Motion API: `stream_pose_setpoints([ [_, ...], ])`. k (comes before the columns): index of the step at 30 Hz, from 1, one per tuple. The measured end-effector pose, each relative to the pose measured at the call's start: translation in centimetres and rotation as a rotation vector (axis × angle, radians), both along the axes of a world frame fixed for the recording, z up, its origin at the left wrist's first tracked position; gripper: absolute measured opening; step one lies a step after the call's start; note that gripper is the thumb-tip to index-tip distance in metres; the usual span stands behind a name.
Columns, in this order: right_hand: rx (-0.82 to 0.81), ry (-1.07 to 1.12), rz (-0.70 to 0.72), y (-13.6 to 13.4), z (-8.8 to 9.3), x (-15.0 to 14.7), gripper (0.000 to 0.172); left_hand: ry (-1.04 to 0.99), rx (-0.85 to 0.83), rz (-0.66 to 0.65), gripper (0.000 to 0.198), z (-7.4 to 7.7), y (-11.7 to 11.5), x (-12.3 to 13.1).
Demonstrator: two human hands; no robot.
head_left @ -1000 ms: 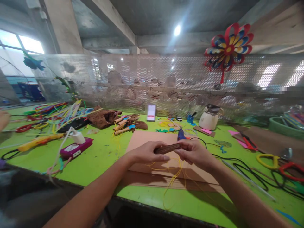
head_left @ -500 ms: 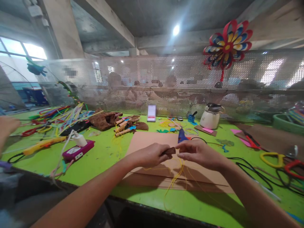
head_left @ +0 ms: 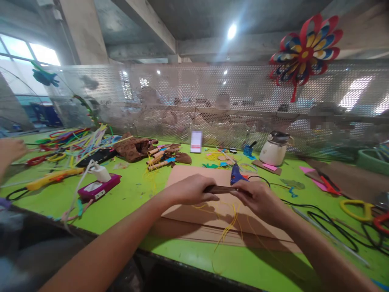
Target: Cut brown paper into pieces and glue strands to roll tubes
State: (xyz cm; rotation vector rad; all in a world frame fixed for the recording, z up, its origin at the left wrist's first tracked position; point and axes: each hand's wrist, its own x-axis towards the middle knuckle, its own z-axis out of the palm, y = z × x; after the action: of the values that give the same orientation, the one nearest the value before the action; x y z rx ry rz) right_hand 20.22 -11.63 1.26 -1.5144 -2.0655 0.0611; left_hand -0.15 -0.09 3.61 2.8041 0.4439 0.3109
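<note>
Since the earlier frame, the right hand has closed in: its fingers now pinch 1 end of the brown strip, the left hand gripping the other. Above the cardboard, the strip runs left to right, nearly level. Around the cardboard spreads the green bench; beyond it stands a perforated screen.

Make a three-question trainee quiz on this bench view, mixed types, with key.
1. What spans from the left hand to the right hand?
2. True or false: the phone stands left of the white jug in the picture.
3. Which is nearest the right hand? A) blue glue gun B) white jug C) purple power strip

Key: 1. A brown strip. 2. True. 3. A.
</note>
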Motion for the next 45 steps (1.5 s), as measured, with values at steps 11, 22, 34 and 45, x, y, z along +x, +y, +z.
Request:
stream_pose_setpoints([
  [11, -0.177, 0.119, 0.069, -0.6, 1.6, 0.1, 0.032, -0.04, -0.144, 0.056, 0.031, -0.8, 0.6, -4.5],
  [22, -0.148, 0.672, 0.213, -0.8, 2.5, 2.7, 0.034, -0.081, -0.261, 0.039, 0.033, -0.9, 0.7, -5.6],
  [34, -0.065, 1.179, 0.35, -1.9, 2.3, 0.6, 0.027, -0.082, -0.217, -0.002, 0.036, -1.4, -0.9, -4.3],
  [45, -0.006, 1.267, 0.111, -2.4, 1.6, 0.5, 0.023, 0.003, -0.12, 0.043, 0.029, -2.3, -2.0, -4.4],
])
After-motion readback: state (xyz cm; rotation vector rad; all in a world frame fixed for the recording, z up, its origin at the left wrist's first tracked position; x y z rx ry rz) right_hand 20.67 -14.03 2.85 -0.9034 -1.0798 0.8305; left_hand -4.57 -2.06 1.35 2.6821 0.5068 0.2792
